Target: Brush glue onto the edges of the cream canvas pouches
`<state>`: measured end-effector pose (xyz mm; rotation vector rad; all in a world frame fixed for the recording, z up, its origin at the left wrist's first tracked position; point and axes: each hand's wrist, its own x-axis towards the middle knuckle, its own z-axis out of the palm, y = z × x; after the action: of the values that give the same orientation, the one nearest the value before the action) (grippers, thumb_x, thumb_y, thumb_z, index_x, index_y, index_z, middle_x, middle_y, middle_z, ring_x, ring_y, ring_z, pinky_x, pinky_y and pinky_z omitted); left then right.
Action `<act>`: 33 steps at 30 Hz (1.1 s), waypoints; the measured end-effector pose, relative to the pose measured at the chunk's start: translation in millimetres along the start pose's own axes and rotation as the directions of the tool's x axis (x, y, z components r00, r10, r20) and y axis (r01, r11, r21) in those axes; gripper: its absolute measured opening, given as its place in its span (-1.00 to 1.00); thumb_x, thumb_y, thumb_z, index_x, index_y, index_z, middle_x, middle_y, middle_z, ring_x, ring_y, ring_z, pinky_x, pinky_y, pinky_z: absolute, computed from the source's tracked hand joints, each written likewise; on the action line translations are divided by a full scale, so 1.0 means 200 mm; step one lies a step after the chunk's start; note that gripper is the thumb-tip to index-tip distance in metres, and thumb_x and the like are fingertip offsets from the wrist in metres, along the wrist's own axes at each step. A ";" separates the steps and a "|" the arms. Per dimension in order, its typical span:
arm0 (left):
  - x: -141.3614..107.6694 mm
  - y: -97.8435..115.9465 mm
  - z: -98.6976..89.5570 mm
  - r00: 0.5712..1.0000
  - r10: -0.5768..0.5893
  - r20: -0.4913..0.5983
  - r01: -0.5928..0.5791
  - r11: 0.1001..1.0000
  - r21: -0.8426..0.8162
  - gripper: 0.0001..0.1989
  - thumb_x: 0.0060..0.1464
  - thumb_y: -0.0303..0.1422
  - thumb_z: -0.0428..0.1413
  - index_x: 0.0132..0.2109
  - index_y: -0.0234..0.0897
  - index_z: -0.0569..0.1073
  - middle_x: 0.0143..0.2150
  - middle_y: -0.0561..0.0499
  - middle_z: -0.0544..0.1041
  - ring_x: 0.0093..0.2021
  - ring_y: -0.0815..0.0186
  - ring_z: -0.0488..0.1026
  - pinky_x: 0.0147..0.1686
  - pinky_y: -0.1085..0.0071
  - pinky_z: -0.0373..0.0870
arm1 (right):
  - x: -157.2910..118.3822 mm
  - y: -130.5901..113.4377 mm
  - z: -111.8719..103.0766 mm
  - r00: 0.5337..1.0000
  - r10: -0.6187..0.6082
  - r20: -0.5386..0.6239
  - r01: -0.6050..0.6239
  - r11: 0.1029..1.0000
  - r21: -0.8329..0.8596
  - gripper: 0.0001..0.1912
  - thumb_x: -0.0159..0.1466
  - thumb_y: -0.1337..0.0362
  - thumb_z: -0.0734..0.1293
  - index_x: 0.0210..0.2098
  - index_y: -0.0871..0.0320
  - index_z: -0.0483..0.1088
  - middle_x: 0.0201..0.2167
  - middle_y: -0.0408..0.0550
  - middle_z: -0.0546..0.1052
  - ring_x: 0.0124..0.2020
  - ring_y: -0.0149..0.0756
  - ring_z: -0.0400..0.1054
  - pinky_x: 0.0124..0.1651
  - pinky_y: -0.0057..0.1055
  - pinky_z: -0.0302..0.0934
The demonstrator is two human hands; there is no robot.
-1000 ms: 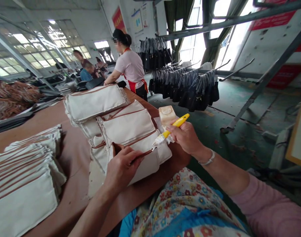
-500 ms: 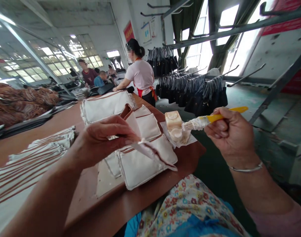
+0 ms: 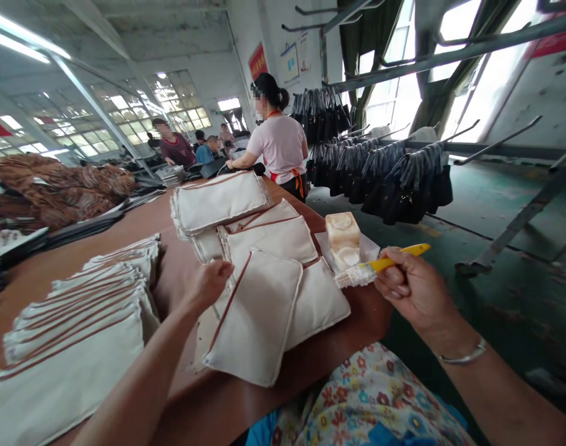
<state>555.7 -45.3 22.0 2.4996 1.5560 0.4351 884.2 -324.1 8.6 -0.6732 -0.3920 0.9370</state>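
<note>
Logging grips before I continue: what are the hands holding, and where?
The right hand grips the brush by its yellow handle; whether the left hand holds anything cannot be told.

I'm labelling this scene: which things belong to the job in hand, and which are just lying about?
Seemingly in the job:
yellow brush, in the right hand
cream container
pale pouches

Apparently just about:
hanging black bags
brown bundles
dark flat pieces

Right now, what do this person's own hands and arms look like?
The left hand and the right hand wear no gloves, and no sleeves show. The right arm has a slim, silver-coloured bangle at the wrist; the left arm shows none.
</note>
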 end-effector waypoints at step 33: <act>-0.40 0.62 0.07 0.827 0.536 0.171 -0.327 0.706 -0.628 -0.74 0.27 -0.20 0.11 -0.11 -0.23 0.63 -0.21 -0.05 0.56 -0.22 0.27 0.48 -0.25 0.44 0.40 | 0.11 0.06 0.28 0.906 -0.286 0.313 0.419 0.715 -0.560 -0.78 0.30 0.16 0.39 -0.41 0.14 0.42 -0.72 -0.27 0.26 -0.68 -0.45 0.10 -0.56 -0.48 0.04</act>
<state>632.1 -170.7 31.2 2.2538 0.5497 0.4169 857.2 -280.6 42.6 -1.0566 -1.0108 0.4876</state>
